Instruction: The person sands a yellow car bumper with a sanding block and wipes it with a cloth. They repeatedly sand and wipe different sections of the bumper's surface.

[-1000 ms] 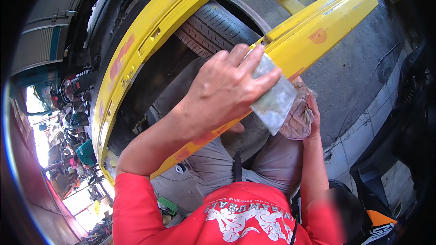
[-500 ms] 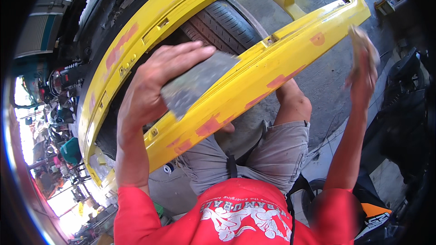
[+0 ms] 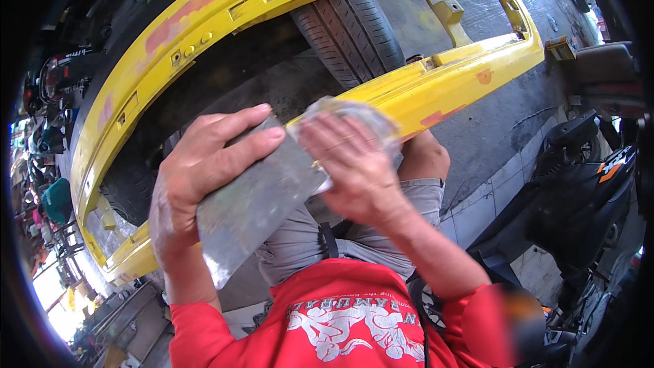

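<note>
My left hand (image 3: 187, 174) grips a flat grey rectangular plate (image 3: 248, 208), tilted, with thumb and fingers along its edge. My right hand (image 3: 347, 167) lies over crumpled translucent plastic (image 3: 378, 123), fingers pressed onto it at the plate’s right edge; what is under the palm is hidden. Both hands are in front of a large curved yellow car bumper (image 3: 504, 61), which has pinkish patches (image 3: 184, 17) and slotted mounting holes. Behind my hands, the bumper’s near bar is partly covered.
A tyre (image 3: 344, 34) shows through the bumper’s opening. My bare knee (image 3: 426, 153) is under the near bar. A black motorcycle (image 3: 565, 211) stands at the right on pale tiles (image 3: 497, 194) beside grey concrete. Assorted workshop clutter (image 3: 48, 184) crowds the far left.
My right hand has swung from the far right inward to the plate with the plastic. My left hand and plate have moved down, the plate now tilted lower. The view has shifted.
</note>
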Demonstrator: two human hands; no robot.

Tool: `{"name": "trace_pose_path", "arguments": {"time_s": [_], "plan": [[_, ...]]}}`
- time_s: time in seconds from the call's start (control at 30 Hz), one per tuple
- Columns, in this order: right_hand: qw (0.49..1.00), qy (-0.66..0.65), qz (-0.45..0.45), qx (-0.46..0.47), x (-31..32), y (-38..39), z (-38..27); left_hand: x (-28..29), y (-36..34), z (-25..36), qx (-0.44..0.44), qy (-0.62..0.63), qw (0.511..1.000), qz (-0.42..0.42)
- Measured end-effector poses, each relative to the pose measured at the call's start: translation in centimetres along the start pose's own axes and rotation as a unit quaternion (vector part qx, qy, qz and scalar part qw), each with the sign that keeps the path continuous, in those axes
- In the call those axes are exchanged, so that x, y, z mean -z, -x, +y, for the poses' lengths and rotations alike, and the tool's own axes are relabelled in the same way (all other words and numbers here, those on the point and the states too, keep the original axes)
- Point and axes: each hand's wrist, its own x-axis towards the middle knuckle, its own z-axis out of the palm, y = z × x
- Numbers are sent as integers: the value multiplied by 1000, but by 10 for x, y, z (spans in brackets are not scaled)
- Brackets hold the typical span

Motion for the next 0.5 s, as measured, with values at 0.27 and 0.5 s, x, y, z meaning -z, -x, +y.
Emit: {"name": "trace_pose_path", "arguments": {"time_s": [0.27, 0.5], "plan": [[928, 359, 3, -101, 137, 26, 203, 14, 46, -16, 75, 14, 995, 61], [976, 185, 41, -103, 39, 21, 66, -26, 34, -3, 43, 75, 996, 21]]}}
